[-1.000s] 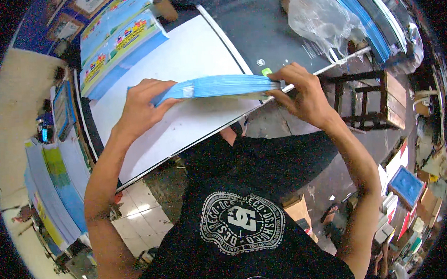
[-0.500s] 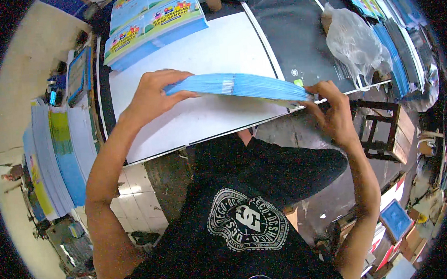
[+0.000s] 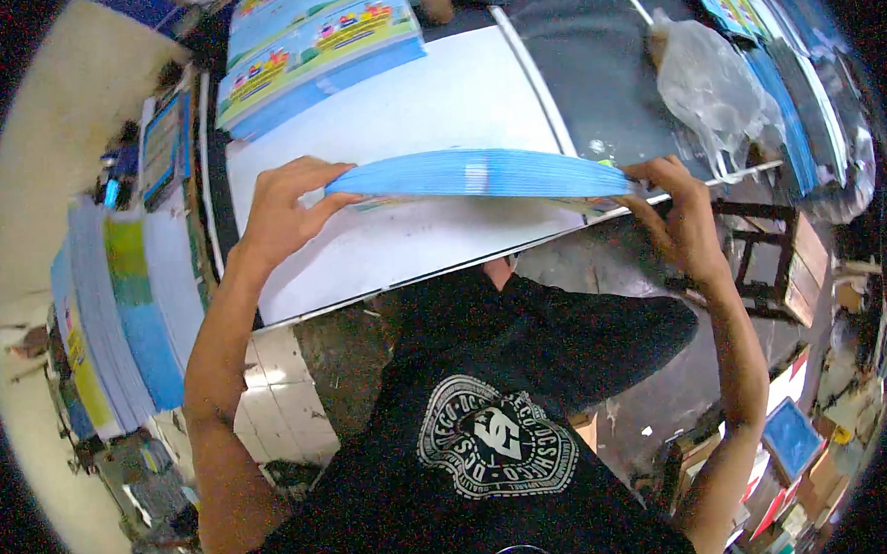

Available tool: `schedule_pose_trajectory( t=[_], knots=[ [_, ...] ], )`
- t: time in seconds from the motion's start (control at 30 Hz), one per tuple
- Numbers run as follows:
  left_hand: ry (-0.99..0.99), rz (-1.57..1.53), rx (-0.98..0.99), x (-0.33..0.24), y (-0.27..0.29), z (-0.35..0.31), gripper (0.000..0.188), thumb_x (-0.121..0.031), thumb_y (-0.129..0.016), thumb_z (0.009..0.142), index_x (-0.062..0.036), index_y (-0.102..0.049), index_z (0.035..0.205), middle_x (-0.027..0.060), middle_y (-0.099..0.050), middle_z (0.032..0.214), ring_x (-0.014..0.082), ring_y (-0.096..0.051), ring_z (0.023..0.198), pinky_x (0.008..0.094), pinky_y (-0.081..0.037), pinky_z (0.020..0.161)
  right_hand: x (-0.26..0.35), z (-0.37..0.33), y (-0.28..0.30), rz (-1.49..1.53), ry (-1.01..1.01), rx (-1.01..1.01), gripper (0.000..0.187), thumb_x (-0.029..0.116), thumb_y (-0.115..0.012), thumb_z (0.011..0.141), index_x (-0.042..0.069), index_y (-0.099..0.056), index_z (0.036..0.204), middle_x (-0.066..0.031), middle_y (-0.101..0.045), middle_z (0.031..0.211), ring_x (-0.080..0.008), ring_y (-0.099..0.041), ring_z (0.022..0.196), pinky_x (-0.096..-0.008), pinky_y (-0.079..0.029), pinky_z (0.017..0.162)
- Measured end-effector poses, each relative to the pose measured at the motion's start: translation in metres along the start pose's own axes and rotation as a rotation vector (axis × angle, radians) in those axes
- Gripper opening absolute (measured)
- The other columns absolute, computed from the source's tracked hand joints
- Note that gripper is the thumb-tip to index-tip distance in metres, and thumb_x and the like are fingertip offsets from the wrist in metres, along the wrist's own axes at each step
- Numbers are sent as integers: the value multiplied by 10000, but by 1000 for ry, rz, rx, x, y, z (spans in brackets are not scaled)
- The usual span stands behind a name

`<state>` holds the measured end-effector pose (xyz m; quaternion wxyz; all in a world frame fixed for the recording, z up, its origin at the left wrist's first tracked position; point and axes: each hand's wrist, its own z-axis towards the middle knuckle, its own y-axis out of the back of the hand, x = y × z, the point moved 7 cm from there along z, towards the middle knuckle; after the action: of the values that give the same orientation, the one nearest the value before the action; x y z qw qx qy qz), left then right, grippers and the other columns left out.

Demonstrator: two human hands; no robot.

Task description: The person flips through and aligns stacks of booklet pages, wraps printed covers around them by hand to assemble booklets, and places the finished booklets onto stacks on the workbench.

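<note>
Centre of frame: left hand (image 3: 280, 213) and right hand (image 3: 681, 219) each clasp one end of a blue-edged paper stack (image 3: 479, 174) above the white board (image 3: 426, 109). The stack hides the fingertips beneath it; printed stacks (image 3: 315, 47) at upper left are cut off.

Blue-edged paper stack (image 3: 479, 174) between left hand (image 3: 280, 213) and right hand (image 3: 683, 219), above white table (image 3: 407, 110).

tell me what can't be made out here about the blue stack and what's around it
- Blue stack, head view: only its edge shows; its top face is unseen.
- Left hand and right hand: palms and some fingers hidden behind the stack.
- Plastic bag: contents too blurred.
</note>
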<state>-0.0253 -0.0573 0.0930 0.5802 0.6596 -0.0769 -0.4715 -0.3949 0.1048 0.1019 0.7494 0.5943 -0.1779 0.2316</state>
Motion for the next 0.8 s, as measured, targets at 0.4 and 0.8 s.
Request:
schedule_pose_trajectory(
  t=[0.4,0.8],
  knots=[
    [32,6,-83,-8,-7,-12,651,-86,-850,782,-53,-618,1390,171,-689,1271,262,-675,1143,371,-514,1000,10,-30,-28,-282,224,-55,666,102,-676,837,273,-551,1469,-189,-581,1373,-343,-596,1029,-449,-502,905],
    [226,-476,-262,17,-37,-35,870,-43,-788,846,-19,-319,1579,198,-489,1528,297,-509,1376,432,-415,1144,-6,-41,-44,276,-135,-201,804,13,-772,789,26,-436,1519,-239,-474,1528,-335,-587,1255,-410,-473,1062]
  ],
)
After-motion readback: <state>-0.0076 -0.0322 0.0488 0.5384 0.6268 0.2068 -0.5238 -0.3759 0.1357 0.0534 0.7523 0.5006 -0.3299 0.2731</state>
